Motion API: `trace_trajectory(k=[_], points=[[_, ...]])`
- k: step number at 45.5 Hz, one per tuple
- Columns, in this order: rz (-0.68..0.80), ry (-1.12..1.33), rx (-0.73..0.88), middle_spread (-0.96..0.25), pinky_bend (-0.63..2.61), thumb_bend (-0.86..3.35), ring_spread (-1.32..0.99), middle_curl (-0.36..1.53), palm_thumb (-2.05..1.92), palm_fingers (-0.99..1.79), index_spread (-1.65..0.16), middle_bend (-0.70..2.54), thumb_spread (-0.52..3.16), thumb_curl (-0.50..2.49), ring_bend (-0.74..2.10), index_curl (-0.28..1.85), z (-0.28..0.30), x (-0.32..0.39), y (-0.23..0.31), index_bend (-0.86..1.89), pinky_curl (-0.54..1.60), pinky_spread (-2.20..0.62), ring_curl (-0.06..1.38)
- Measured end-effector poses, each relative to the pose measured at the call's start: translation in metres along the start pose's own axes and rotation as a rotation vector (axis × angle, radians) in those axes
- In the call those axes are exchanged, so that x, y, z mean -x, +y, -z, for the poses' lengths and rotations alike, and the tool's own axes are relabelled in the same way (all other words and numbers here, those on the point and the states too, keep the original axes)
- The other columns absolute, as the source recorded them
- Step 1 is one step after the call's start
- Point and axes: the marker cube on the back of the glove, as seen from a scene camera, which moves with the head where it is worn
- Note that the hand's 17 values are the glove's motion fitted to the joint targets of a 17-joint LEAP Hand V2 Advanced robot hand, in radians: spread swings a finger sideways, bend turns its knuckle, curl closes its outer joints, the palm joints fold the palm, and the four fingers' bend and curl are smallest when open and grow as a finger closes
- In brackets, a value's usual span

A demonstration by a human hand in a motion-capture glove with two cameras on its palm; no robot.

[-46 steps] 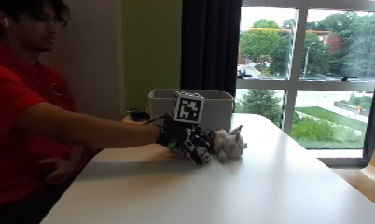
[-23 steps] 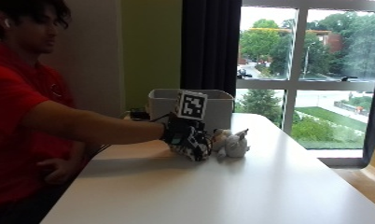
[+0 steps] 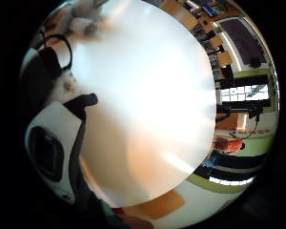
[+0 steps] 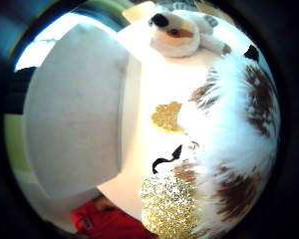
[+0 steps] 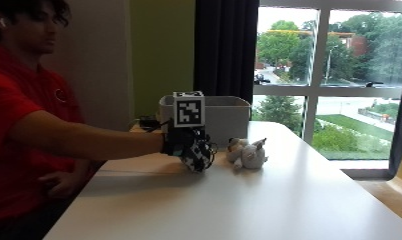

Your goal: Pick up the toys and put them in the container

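Outside view: gloved right hand [image 5: 191, 150] low on the bench [image 5: 254, 200], its grip closed on a furry toy [image 4: 239, 134]; next, probably a lift into the container [image 5: 214, 112] behind; second toy [image 5: 247, 152] waits beside

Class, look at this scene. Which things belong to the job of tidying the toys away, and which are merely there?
Part of the job:
- gloved right hand
- white-and-brown furry toy, close to the palm
- plush toy, lying on the table
- grey container

Merely there:
- table
- dark curtain
- window
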Motion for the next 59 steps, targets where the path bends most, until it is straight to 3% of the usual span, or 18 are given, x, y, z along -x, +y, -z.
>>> trace_trajectory(k=[9, 15, 27, 46, 51, 55, 57, 59], points=[[-0.067, 0.029, -0.092, -0.46, 0.84, 0.07, -0.41, 0.6, 0.6, 1.09, -0.41, 0.67, 0.73, 0.7, 0.75, 0.87, 0.041, -0.008, 0.004, 0.58, 0.34, -0.41, 0.36], [0.061, 0.008, -0.162, -0.45, 0.85, 0.05, -0.42, 0.63, 0.6, 1.09, -0.41, 0.68, 0.68, 0.74, 0.78, 0.92, 0.09, 0.012, 0.002, 0.56, 0.34, -0.42, 0.37], [0.165, 0.062, -0.237, -0.46, 0.85, 0.01, -0.43, 0.68, 0.61, 1.11, -0.41, 0.69, 0.61, 0.82, 0.81, 1.02, 0.181, 0.095, -0.025, 0.54, 0.35, -0.44, 0.39], [0.309, -0.03, -0.249, -0.46, 0.85, -0.01, -0.43, 0.74, 0.59, 1.09, -0.42, 0.69, 0.56, 0.91, 0.81, 1.13, 0.198, 0.228, -0.048, 0.52, 0.35, -0.44, 0.39], [0.339, -0.045, -0.239, -0.46, 0.86, -0.01, -0.42, 0.75, 0.59, 1.01, -0.42, 0.67, 0.58, 0.93, 0.79, 1.15, 0.192, 0.247, -0.047, 0.5, 0.37, -0.4, 0.39], [0.351, -0.052, -0.211, -0.47, 0.94, -0.05, -0.37, 0.71, 0.5, 0.58, -0.43, 0.56, 0.68, 0.9, 0.69, 1.11, 0.185, 0.25, -0.046, 0.33, 0.4, -0.29, 0.37], [0.354, -0.07, -0.195, -0.47, 0.98, -0.05, -0.34, 0.7, 0.46, 0.52, -0.43, 0.53, 0.73, 0.89, 0.68, 1.09, 0.181, 0.251, -0.046, 0.27, 0.41, -0.25, 0.37], [0.354, -0.095, -0.184, -0.41, 1.06, -0.11, -0.29, 0.63, 0.3, 0.25, -0.44, 0.32, 0.85, 0.82, 0.63, 1.04, 0.179, 0.248, -0.046, 0.21, 0.43, -0.19, 0.35]])
